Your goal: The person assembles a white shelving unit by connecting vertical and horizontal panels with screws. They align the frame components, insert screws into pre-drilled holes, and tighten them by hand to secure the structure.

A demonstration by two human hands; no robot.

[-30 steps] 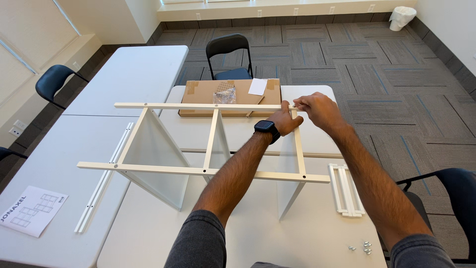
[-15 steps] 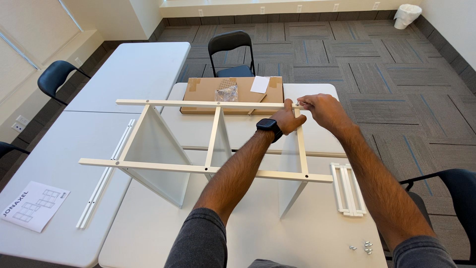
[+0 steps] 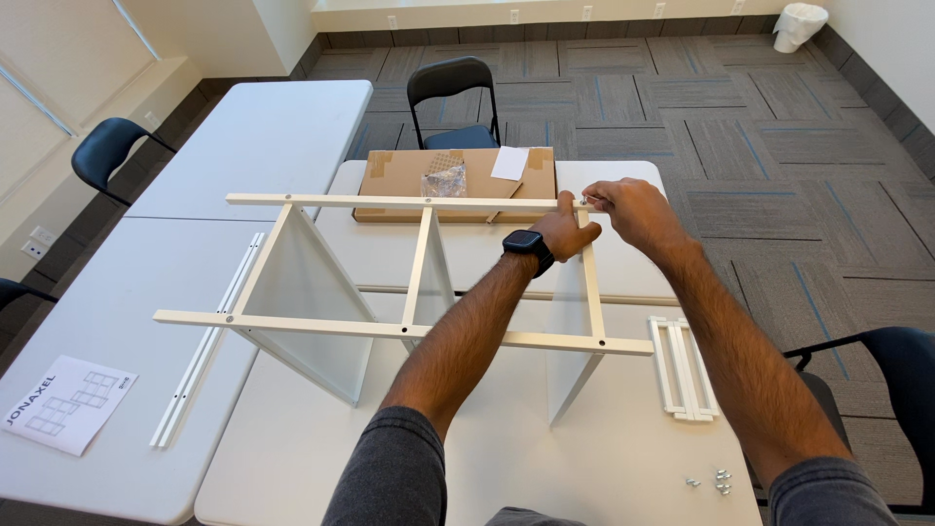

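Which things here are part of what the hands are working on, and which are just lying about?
In hand:
white frame
left hand and right hand, at its far right corner
small screws
spare white rails

Lying about:
cardboard box
instruction sheet
black folding chair
white bin

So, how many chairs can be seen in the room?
4: a folding chair behind the far table, one chair at left, one edge far left, one seat at right. Others may be hidden.

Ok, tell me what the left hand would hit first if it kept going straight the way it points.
The left hand rests at the far right corner of the white metal shelf frame, pointing away. Straight on it would probably meet the flat brown cardboard box just beyond, though depth is unclear.
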